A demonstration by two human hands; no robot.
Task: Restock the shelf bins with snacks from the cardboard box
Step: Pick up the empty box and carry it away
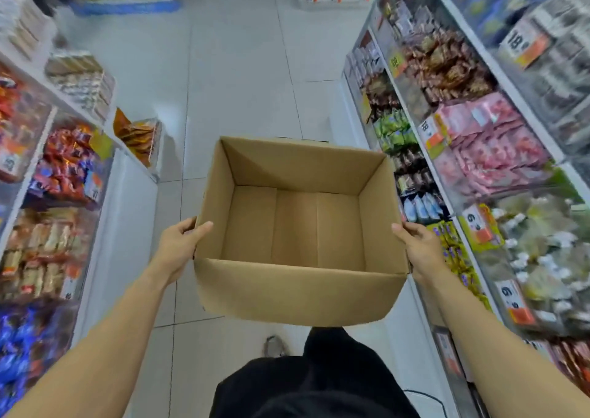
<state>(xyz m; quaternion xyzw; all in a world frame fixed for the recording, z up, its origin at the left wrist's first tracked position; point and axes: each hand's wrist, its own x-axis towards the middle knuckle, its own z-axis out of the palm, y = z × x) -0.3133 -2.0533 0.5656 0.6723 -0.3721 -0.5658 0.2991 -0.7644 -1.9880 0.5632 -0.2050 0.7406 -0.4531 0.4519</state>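
Plain brown cardboard box (pixel 297 293), pink snack packets (pixel 488 149), green packets (pixel 394 128), pale grey floor tiles (pixel 242 66).

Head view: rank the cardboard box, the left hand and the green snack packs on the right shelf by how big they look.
1. cardboard box, largest by far.
2. left hand.
3. green snack packs, looking only slightly smaller than the hand; they sit farther from the camera, so the true order is unsure.

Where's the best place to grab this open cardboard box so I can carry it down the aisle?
Hold the cardboard box by its two short side walls near the top rim, one hand from each side. It is open, empty and wide, so opposite grips keep it level. The left hand and right hand already hold it that way, thumbs hooked over the rim and fingers outside.
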